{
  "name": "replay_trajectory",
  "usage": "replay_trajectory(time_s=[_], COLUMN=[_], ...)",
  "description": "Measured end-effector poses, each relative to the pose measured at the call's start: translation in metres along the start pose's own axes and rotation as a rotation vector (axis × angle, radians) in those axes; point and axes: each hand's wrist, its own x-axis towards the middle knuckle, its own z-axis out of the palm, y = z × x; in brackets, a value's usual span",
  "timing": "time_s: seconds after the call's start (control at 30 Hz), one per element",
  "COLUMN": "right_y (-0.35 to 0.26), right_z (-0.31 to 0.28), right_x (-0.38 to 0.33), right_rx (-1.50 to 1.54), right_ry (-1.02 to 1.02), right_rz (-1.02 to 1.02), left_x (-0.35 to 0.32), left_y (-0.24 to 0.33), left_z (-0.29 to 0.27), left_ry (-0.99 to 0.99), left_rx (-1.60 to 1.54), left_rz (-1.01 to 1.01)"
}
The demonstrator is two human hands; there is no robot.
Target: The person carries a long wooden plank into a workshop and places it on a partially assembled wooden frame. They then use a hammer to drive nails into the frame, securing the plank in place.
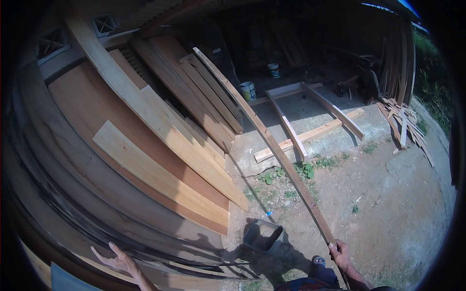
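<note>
Long wooden batten [287,167] right across our view, folks, slanting from our lower right up to the far end beside the leaning timber! Over on our left we have a broad reddish-brown sheet [82,97], with a long pale plank [145,114] and a shorter pale board [158,173] lying against it. Ahead of us, on the sunlit concrete slab [313,114], sits an open timber frame [286,125], two rails running toward us and a crosspiece under their near ends. Off to the right, a heap of offcuts [404,121] spills out of the shade, and just beyond it another person [370,82] keeps low, too dim for us to read the posture. Near our feet, a dark rectangular tub [249,230]; farther back, two pale buckets by the frame. Now to our hands: the right hand [340,254] is wrapped around the batten near its lower end, while the left hand [119,261] is spread, thumb apart from fingers, above the stacked sheets; whether it touches them, we cannot tell. Smallest of all, a blue scrap [269,213] just beyond the tub.
</note>
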Motion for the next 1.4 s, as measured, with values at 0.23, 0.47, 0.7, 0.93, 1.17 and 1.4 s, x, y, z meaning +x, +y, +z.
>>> replay_trajectory(time_s=[0.23, 0.47, 0.7, 0.93, 1.17, 1.4], right_y=[0.007, 0.006, 0.010, 0.016, -0.004, -0.075], right_z=[-0.066, -0.153, -0.221, -0.267, -0.312, -0.343], right_x=[0.069, 0.135, 0.185, 0.276, 0.421, 0.550], right_rx=[0.139, 0.102, 0.171, 0.480, 0.542, 0.213], right_ry=[-0.099, -0.230, -0.272, -0.493, -0.553, -0.264], right_rz=[0.111, 0.135, 0.230, 0.432, 0.496, 0.414], left_x=[-0.179, -0.371, -0.472, -0.547, -0.634, -0.640], left_y=[0.144, 0.286, 0.394, 0.459, 0.541, 0.695], left_z=[0.002, 0.025, 0.058, 0.136, 0.263, 0.390], left_ry=[-0.552, -1.164, -1.984, -2.164, -2.260, -2.211], left_rx=[-0.258, -0.518, -0.582, -0.567, -0.372, -0.648], left_rz=[-0.084, -0.414, -0.192, -0.117, 0.092, 0.141])
